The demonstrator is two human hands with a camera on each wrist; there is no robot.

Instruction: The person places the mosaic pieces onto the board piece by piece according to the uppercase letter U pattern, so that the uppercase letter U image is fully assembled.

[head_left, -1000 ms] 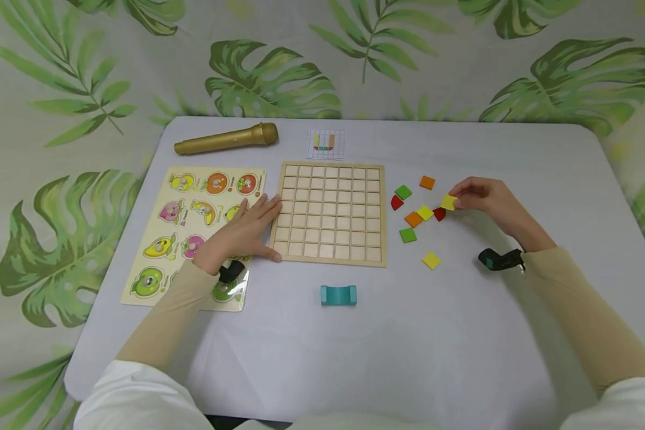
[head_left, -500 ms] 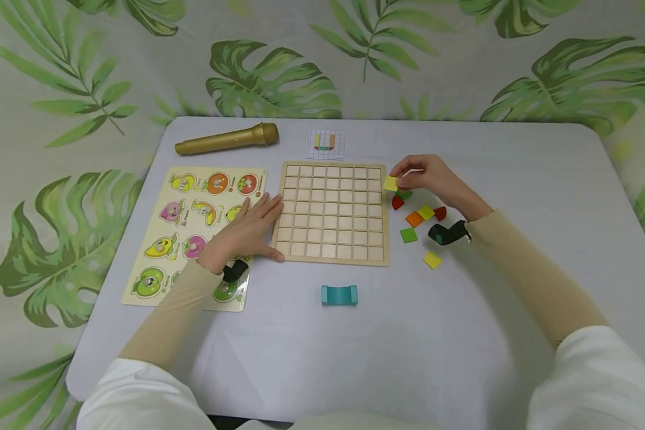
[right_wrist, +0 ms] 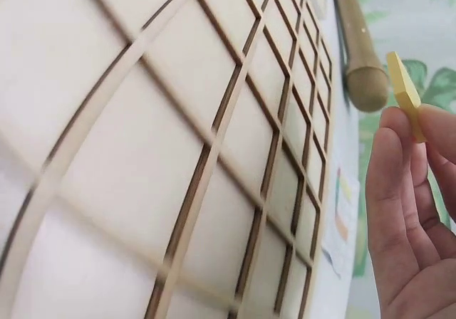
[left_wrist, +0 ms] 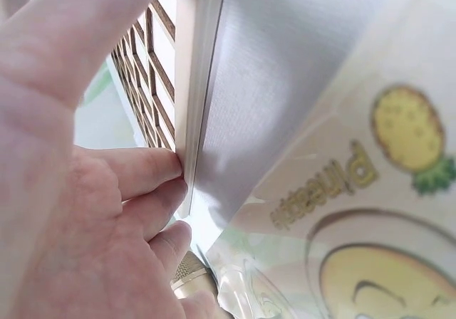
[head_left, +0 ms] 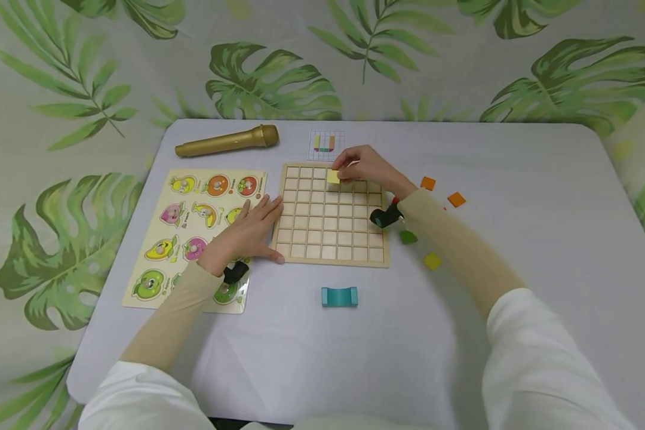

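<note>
A yellow square tile (head_left: 333, 176) is pinched between the thumb and fingers of my right hand (head_left: 368, 165), over the far rows of the wooden grid board (head_left: 322, 263). In the right wrist view the yellow tile (right_wrist: 405, 95) stands above the board's cells. My left hand (head_left: 245, 233) lies with fingers spread along the board's left edge, its fingertips against the frame. In the left wrist view those fingers (left_wrist: 153, 180) touch the board's side. Behind the board lies a small card (head_left: 322, 154) printed with a coloured U shape on a grid.
Right of the board lie orange tiles (head_left: 456, 199), a green tile (head_left: 408, 237) and a yellow tile (head_left: 432, 261); my right forearm hides others. A fruit puzzle (head_left: 156, 248) is under my left wrist. A gold microphone (head_left: 226, 142) and a teal block (head_left: 339, 297) lie nearby.
My right hand has carried the yellow tile leftward from the loose tiles, past the board's right edge, to over its far rows. My left hand has stayed at the board's left edge.
</note>
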